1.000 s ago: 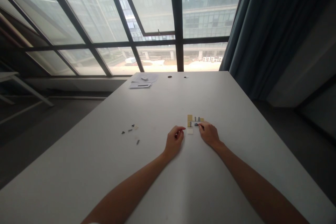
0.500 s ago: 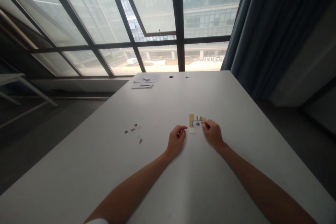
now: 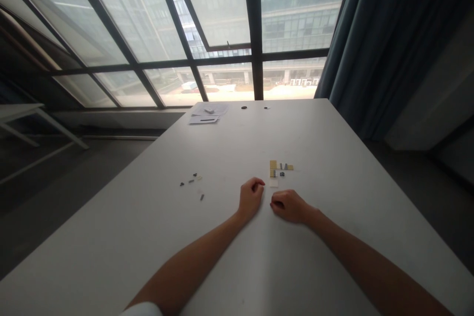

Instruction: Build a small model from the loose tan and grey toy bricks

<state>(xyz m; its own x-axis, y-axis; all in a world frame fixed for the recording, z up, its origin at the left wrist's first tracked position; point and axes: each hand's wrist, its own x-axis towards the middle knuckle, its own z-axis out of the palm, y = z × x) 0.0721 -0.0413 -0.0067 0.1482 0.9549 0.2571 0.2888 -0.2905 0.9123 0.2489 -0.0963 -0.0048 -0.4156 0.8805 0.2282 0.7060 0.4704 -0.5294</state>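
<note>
A small flat build of tan, white and grey bricks [image 3: 278, 170] lies on the white table [image 3: 333, 168]. My left hand [image 3: 251, 199] rests on the table just left of and below it, fingers curled closed; nothing shows in them. My right hand [image 3: 290, 206] lies below the build, a short gap from it, fingers curled into a loose fist on the table. What the fingers hold, if anything, is hidden. The two hands sit close together, a few centimetres apart.
Several tiny loose bricks [image 3: 192, 181] are scattered to the left of my hands. Papers with a small white object [image 3: 207, 112] lie at the table's far edge, near two round holes [image 3: 244, 107]. Large windows stand beyond; a dark curtain [image 3: 370, 39] hangs at right.
My right hand has pulled back from the brick build toward me and to the left, curling closed. My left hand stays almost still.
</note>
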